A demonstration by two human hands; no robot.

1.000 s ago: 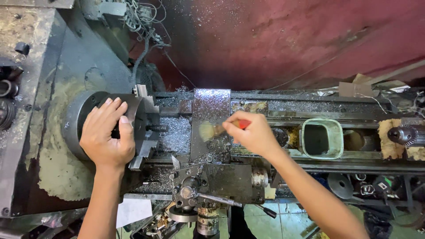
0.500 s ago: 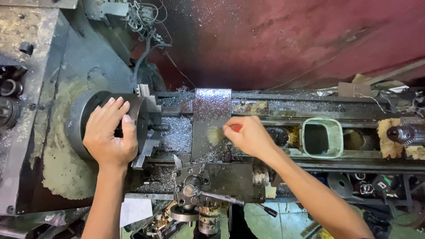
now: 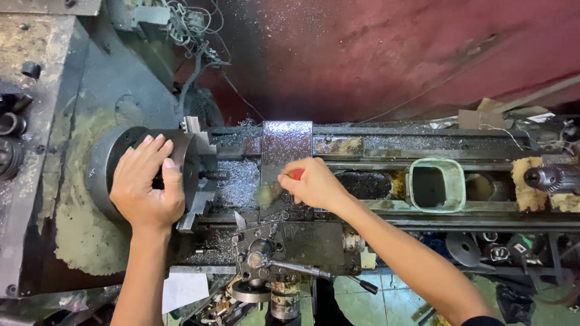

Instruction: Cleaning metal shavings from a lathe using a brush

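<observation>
While we look straight down on the lathe bed [image 3: 423, 143], our left hand [image 3: 147, 192] lies spread over the round chuck [image 3: 103, 175], fingers wrapped across its rim and thumb on the side toward the bed. Our right hand [image 3: 313, 183] is closed around a small brush with a red handle [image 3: 296, 174], whose pale bristles [image 3: 266, 193] blur just on the chuck side of the fist; we cannot tell whether they touch the metal below.

Between the chuck and our right hand sits a heap of bright metal shavings [image 3: 240, 181], spread on the carriage just beside the chuck jaws. A shiny rectangular steel plate [image 3: 287, 142] stands behind our right hand, on the far side of the bed from us. Further from the chuck along the bed rests a pale green rectangular container [image 3: 436, 185], open at the top, and beyond it, farthest from the chuck, the tailstock drill chuck [image 3: 542, 177] points back toward it, with yellowish rags [image 3: 524, 192] bunched around it.

On the near side of the bed, below our right hand, the carriage handles [image 3: 284, 265] stick out, one lever ending in a black knob. A white sheet of paper [image 3: 183, 291] lies below the chuck beside our left forearm. Tangled wires [image 3: 193, 24] hang above the chuck against the dark red wall [image 3: 393, 54].
</observation>
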